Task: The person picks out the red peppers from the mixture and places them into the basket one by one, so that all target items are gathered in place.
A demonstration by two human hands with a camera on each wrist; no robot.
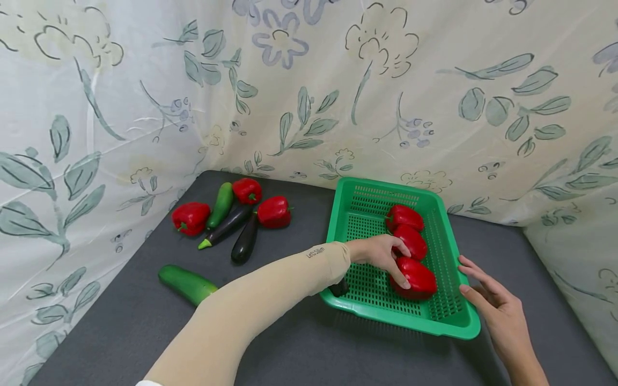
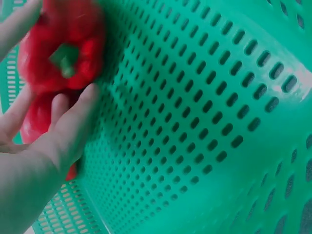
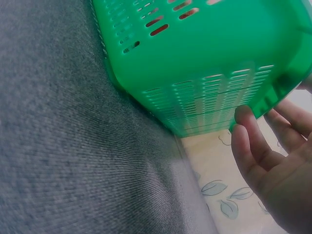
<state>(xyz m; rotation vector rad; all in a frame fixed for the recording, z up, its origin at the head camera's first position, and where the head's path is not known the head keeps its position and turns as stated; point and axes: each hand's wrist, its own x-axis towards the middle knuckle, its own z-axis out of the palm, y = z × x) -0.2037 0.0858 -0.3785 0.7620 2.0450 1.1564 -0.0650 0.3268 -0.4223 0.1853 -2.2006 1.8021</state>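
Note:
My left hand (image 1: pixel 383 254) reaches into a green plastic basket (image 1: pixel 338 214) and grips the nearest red bell pepper (image 1: pixel 419 280), thumb on one side and fingers on the other. The left wrist view shows that pepper's green stem (image 2: pixel 66 61) between thumb and fingers, slightly blurred. Behind it in the basket sit a middle red pepper (image 1: pixel 414 242), close to my fingers, and a far one (image 1: pixel 405 217). At the basket's right rim, my right hand (image 1: pixel 502 303) holds the edge. Its fingertips (image 3: pixel 243 114) touch the rim's outer underside in the right wrist view.
On the dark grey tabletop (image 1: pixel 289 343), left of the basket, lie red peppers (image 1: pixel 191 218), a cucumber (image 1: pixel 221 206), eggplants (image 1: pixel 245 241) and a larger green vegetable (image 1: pixel 185 284), partly behind my left sleeve. A floral curtain (image 1: pixel 309 107) hangs around the back and sides.

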